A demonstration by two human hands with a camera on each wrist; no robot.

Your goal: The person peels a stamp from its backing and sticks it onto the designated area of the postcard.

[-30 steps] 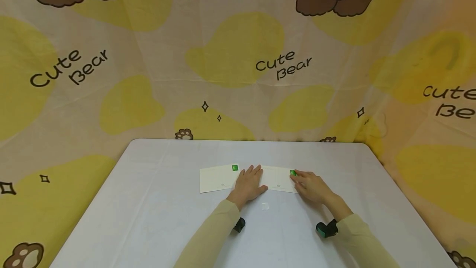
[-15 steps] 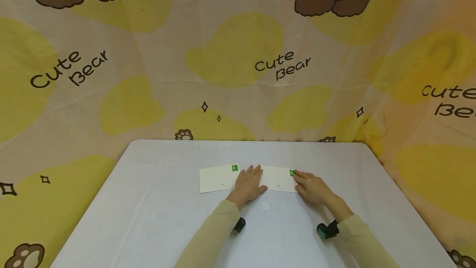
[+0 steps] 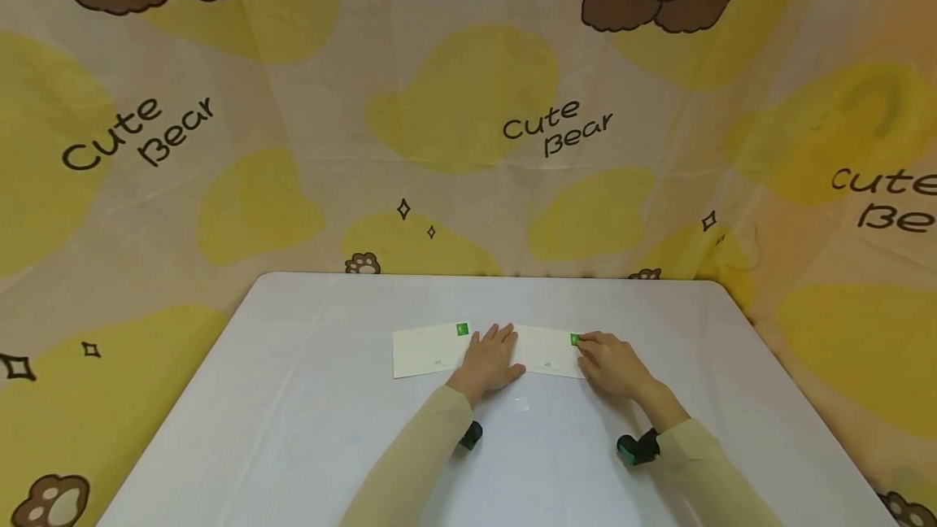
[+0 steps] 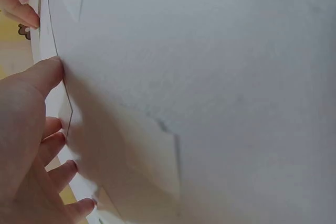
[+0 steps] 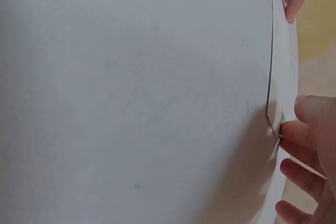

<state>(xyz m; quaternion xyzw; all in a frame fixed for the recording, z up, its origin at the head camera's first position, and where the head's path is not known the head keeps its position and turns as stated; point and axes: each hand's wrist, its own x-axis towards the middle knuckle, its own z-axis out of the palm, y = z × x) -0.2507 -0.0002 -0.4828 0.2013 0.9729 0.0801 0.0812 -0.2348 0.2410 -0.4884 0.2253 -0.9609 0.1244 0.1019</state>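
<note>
Two cream cards with green stamps lie side by side on the white table. The left card (image 3: 424,352) has its stamp (image 3: 463,329) at the upper right corner. My left hand (image 3: 489,360) rests flat with spread fingers where the cards meet; its thumb (image 4: 50,72) presses the near edge of the right card (image 3: 543,350). At that card's upper right corner, fingertips of my right hand (image 3: 615,364) press on the green stamp (image 3: 574,339) and partly cover it. In the right wrist view, the index finger (image 5: 299,131) reaches the stamped corner, thumb apart from it.
A small clear piece of film (image 3: 521,404) lies on the table (image 3: 293,429) in front of the cards. Dark wrist camera mounts (image 3: 638,447) hang under both sleeves. Behind the table's far edge hangs a patterned cloth (image 3: 461,104).
The right fingertips have shifted slightly on the stamp, from its lower part to its right side. The left hand and both cards stay in place.
</note>
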